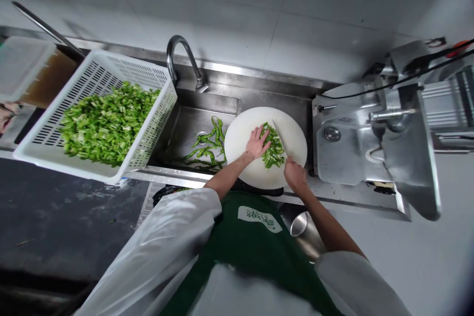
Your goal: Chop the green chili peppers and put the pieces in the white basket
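Observation:
On the round white cutting board (pixel 240 131) lies a pile of chopped green peppers (pixel 273 153). My left hand (pixel 256 143) rests at the pile's left side, fingers spread over its edge. My right hand (pixel 295 175) is closed around the handle of a kitchen knife (pixel 278 136). The blade lies along the right side of the pile, its tip pointing away from me; its lower part meets my fist. Whole long green peppers (pixel 207 150) lie in the sink (pixel 185 118) left of the board.
A white perforated basket (pixel 144 158) with many cut green peppers (pixel 111 123) stands at the left. The curved faucet (pixel 181 42) rises behind the sink. A metal slicing machine (pixel 407 143) stands close on the right, and a metal pot (pixel 307 234) is below the counter edge.

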Available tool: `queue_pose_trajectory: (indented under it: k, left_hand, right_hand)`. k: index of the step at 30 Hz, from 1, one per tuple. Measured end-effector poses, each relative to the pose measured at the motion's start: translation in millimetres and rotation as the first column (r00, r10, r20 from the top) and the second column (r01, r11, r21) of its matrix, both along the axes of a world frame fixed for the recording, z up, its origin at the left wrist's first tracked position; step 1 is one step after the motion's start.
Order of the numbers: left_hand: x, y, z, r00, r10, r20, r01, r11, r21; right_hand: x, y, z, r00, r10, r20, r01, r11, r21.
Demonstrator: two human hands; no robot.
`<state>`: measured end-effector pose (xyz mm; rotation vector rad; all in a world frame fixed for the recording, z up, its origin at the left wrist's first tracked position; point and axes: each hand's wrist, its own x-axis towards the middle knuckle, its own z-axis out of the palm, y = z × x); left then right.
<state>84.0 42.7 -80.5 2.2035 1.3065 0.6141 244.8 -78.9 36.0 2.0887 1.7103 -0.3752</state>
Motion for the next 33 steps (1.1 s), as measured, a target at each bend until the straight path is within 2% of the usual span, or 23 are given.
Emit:
queue_pose_trajectory:
  k: [2,4,6,8,9,10,12,13,14,16,18,22,27,30,33]
  left_hand:
    - [1,-1,1.1,0.999,-0.053,0.012,0.053,0.999,0.001]
    - [-9,-9,2.4,0.995,-0.096,0.023,0.096,0.995,0.003]
    - [-25,-23,4.0,0.993,-0.119,0.026,0.119,0.993,0.004]
    - [-41,-40,5.9,0.987,-0.163,-0.001,0.163,0.987,0.006]
    - [-47,-48,6.8,0.979,-0.203,-0.030,0.204,0.979,0.007]
    - [-50,-55,7.5,0.966,-0.250,-0.065,0.251,0.968,0.007]
    - [-48,-65,8.3,0.946,-0.296,-0.129,0.299,0.954,0.004]
    - [-42,-68,8.5,0.950,-0.277,-0.145,0.281,0.960,0.002]
    - [-34,-68,8.5,0.961,-0.235,-0.146,0.237,0.971,0.000]
    - [-15,-67,8.9,0.985,-0.123,-0.118,0.123,0.992,-0.007]
    - [4,-65,9.9,0.995,-0.045,-0.084,0.044,0.999,-0.017]
    - [35,-71,13.0,0.999,0.034,-0.013,-0.034,0.999,-0.007]
    - [51,-75,14.1,0.991,0.076,0.113,-0.080,0.996,0.037]
    - [53,-76,16.1,0.988,0.075,0.135,-0.081,0.996,0.042]
    - [55,-85,21.3,0.984,0.068,0.161,-0.082,0.993,0.080]
  right_hand:
    - [-13,-6,-1.8,0.999,0.014,-0.039,-0.015,1.000,-0.017]
    - [-13,-9,-2.7,0.996,-0.011,-0.085,0.010,1.000,-0.003]
    - [4,-13,-5.3,0.983,-0.084,-0.166,0.094,0.994,0.055]
    - [34,-26,-11.9,0.919,-0.202,-0.339,0.251,0.962,0.108]
    - [51,-36,-17.2,0.843,-0.273,-0.463,0.357,0.928,0.103]
    - [68,-48,-23.8,0.717,-0.350,-0.602,0.468,0.883,0.044]
    - [95,-75,-39.5,0.392,-0.460,-0.797,0.652,0.750,-0.112]
    - [103,-88,-47.7,0.253,-0.466,-0.848,0.696,0.697,-0.175]
    - [108,-99,-55.6,0.149,-0.464,-0.873,0.720,0.656,-0.226]
    - [105,-113,-68.0,0.036,-0.449,-0.893,0.731,0.621,-0.283]
    - [90,-113,-74.5,0.028,-0.438,-0.899,0.715,0.637,-0.289]
    - [41,-88,-72.1,0.115,-0.393,-0.912,0.661,0.716,-0.224]
    - [-16,-61,-64.5,0.058,-0.344,-0.937,0.682,0.699,-0.214]
    - [-30,-62,-61.7,0.046,-0.340,-0.939,0.676,0.703,-0.221]
    - [-32,-77,-57.3,0.115,-0.325,-0.939,0.683,0.712,-0.163]
